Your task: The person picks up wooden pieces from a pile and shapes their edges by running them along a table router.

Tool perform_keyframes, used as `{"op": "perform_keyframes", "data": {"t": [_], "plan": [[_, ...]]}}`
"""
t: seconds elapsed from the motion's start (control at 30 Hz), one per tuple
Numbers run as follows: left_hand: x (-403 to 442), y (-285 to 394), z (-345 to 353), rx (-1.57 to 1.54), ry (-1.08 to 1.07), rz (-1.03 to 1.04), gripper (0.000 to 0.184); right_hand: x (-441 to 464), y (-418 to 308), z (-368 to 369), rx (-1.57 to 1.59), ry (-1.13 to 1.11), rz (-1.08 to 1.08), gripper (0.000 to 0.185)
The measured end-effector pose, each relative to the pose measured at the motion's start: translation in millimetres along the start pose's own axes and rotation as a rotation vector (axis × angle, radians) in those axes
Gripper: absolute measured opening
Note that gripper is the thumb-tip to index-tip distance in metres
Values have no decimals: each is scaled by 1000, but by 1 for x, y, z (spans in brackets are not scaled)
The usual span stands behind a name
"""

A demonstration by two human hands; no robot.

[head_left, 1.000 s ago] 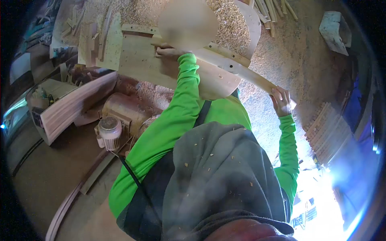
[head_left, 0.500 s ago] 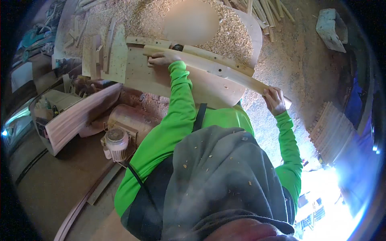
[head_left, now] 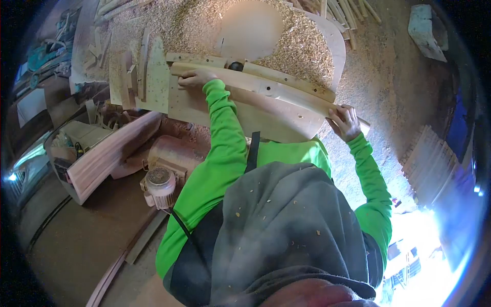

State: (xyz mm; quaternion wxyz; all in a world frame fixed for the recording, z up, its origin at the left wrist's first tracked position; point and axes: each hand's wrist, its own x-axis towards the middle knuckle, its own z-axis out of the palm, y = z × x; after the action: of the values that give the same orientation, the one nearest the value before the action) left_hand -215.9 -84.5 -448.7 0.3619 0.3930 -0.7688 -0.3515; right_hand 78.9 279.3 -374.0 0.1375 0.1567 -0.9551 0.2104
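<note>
A long, slightly curved wooden strip [head_left: 299, 98] with a dark round hole lies across the plywood work surface [head_left: 245, 113]. Near its left end, my left hand [head_left: 198, 78] is closed around it from the near side. Farther right, the fingers of my right hand [head_left: 345, 123] wrap over its other end, which juts past the surface's edge. Behind the strip are two screwed-down wooden guide pieces, one on the left [head_left: 194, 59] and a longer one on the right [head_left: 291, 79]. A dark round machine part [head_left: 235, 66] shows in the gap between them.
Wood shavings [head_left: 174, 30] cover the table's far side. Wooden offcuts [head_left: 143, 64] lie at left. Nearer stand a motor [head_left: 159, 187] and a large curved wooden panel [head_left: 112, 153]. Stacked slats [head_left: 429, 161] and a pale block-like container [head_left: 428, 33] are at right.
The strip has slid left along the guides, past the dark round part, and both hands have gone with it. The whole view has also shifted slightly.
</note>
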Motion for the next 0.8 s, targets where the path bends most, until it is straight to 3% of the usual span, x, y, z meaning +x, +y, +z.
{"op": "perform_keyframes", "data": {"t": [0.17,0.37,0.47,0.53,0.6,0.67,0.8], "plan": [[29,-23,23,-87,95,86,24,15,-12,19,-67,47,11,40],[60,-34,32,12,74,87,24,24,-21,36,-156,77,-2,39],[81,-54,48,100,180,194,25,30,-25,44,-169,72,0,41],[103,-82,70,-4,164,123,25,34,-27,49,-200,59,-10,42],[106,-70,63,19,114,76,25,44,-33,53,-215,70,-33,44],[97,-3,24,156,36,56,25,56,-39,60,-211,57,-37,41],[157,-20,51,86,23,24,30,92,-61,87,-185,8,-56,41]]}}
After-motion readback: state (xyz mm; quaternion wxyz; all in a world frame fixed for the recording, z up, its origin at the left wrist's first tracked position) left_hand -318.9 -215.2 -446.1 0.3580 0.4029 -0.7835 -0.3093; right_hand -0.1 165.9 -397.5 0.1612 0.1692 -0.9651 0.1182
